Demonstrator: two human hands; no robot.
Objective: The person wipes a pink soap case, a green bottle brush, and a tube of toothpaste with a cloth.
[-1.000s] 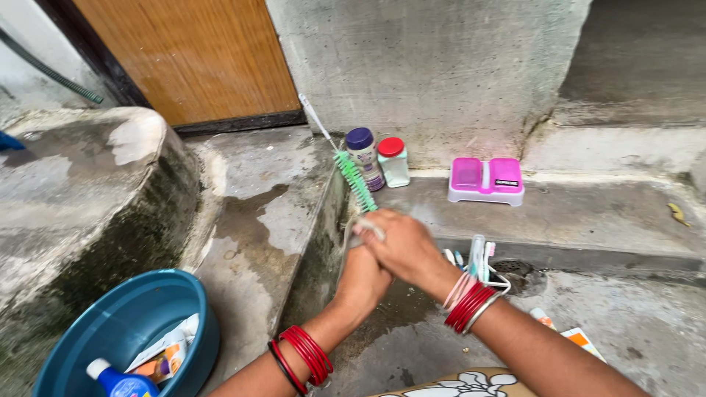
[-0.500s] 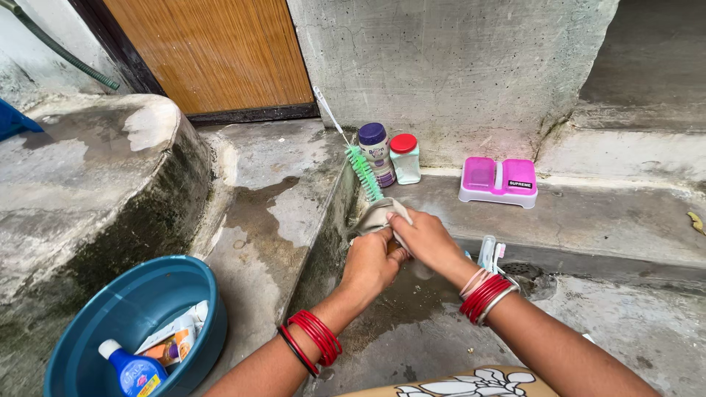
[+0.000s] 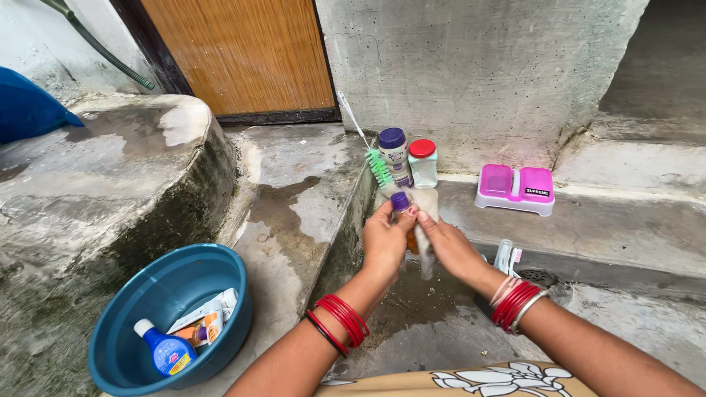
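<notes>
Hands: left hand (image 3: 384, 241) grips purple-capped bottle (image 3: 401, 204), right hand (image 3: 450, 247) pinches cloth (image 3: 425, 213); jars (image 3: 409, 158) behind.

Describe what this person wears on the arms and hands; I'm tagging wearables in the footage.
Both forearms are bare, with no sleeves or gloves. The left wrist carries a stack of red bangles edged by one dark bangle. The right wrist carries red bangles with pale and silver-coloured ones. No rings are discernible.
</notes>
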